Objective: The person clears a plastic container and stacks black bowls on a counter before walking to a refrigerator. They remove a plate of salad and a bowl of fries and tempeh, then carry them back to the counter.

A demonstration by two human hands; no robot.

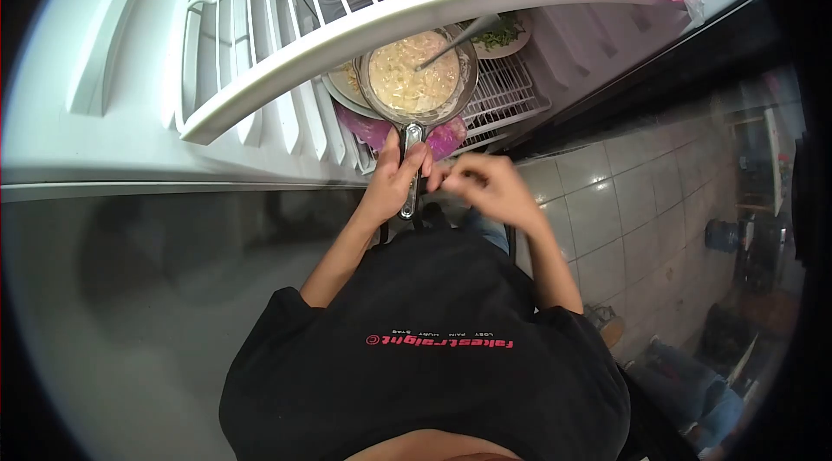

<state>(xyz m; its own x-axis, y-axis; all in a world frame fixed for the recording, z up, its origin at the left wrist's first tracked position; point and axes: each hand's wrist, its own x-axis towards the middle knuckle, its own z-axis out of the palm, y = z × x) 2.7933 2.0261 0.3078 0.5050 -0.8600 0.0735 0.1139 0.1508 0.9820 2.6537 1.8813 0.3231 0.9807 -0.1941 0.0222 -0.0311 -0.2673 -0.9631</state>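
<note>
Your left hand (393, 177) wrapped pan (471, 80) by handle (407, 206); right hand (487, 185) curled nearby, hold unclear. Pan seemed front-heavy, creamy food (400, 80) spillable; handle offered firmest hold.

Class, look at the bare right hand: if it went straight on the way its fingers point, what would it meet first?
Most likely the bare left hand closed around the long black-and-silver pan handle, or that handle itself; depth is unclear.
</note>
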